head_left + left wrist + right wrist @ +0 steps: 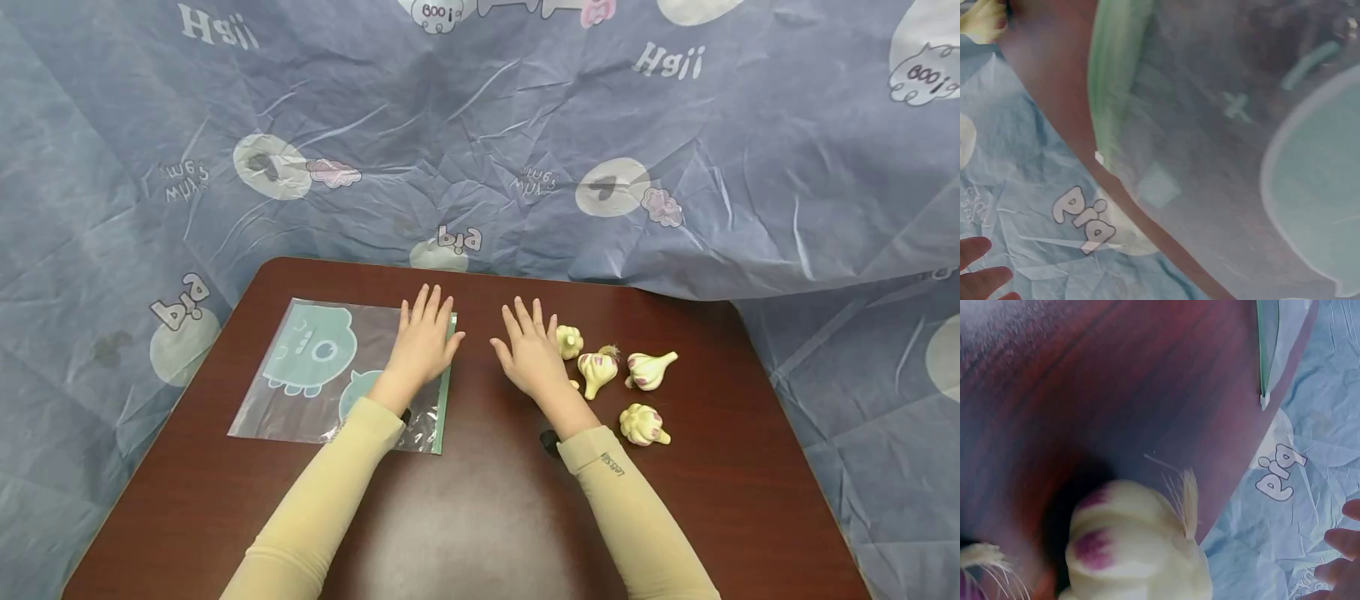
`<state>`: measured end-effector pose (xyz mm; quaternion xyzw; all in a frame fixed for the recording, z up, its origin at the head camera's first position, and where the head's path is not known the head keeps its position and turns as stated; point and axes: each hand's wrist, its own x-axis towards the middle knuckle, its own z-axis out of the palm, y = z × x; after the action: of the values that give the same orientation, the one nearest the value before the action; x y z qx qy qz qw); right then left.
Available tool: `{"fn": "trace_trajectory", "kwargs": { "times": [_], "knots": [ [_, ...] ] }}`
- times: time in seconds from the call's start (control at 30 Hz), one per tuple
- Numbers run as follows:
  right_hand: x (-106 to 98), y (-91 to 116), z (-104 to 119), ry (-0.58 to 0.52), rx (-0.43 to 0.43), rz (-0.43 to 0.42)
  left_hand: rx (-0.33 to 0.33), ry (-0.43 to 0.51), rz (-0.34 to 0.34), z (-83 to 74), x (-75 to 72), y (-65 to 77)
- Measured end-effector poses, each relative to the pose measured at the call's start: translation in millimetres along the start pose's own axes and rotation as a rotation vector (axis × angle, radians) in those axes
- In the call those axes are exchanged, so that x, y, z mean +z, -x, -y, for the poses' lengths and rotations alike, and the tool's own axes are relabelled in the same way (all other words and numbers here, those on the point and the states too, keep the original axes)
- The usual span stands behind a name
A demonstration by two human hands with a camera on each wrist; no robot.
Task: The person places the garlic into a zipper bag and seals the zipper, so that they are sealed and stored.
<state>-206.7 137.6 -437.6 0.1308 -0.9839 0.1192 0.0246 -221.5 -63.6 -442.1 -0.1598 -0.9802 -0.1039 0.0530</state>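
My left hand (422, 340) is held palm down with straight, spread fingers over the right side of a clear zip bag (247, 417). The bag lies flat, with teal cartoon prints and a green zip strip (1110, 75) along its right edge. My right hand (534, 354) is likewise flat with fingers spread, just left of several garlic bulbs (597, 371). It partly hides the nearest ones in the head view. In the right wrist view a garlic bulb (1129, 550) with purple patches looms close, fingertips (1342, 540) at the right edge. Neither hand holds anything.
The dark red-brown table (480, 517) has rounded far corners. Behind and beside it hangs a crumpled blue printed cloth (450, 125). One garlic bulb (643, 425) lies nearer the front than the others. A dark wrist camera (550, 442) sits by the right cuff.
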Motion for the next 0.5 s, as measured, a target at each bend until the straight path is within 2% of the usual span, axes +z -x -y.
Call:
{"fn": "trace_trajectory", "kwargs": {
  "times": [0.33,0.5],
  "knots": [
    [16.2,5.0,7.9,-0.01,-0.054,0.006,0.003,0.017,-0.013,15.1,8.6,9.8],
    [26.4,8.6,13.0,-0.011,-0.063,0.026,-0.009,0.018,0.007,21.2,11.6,14.2]
  ]
}}
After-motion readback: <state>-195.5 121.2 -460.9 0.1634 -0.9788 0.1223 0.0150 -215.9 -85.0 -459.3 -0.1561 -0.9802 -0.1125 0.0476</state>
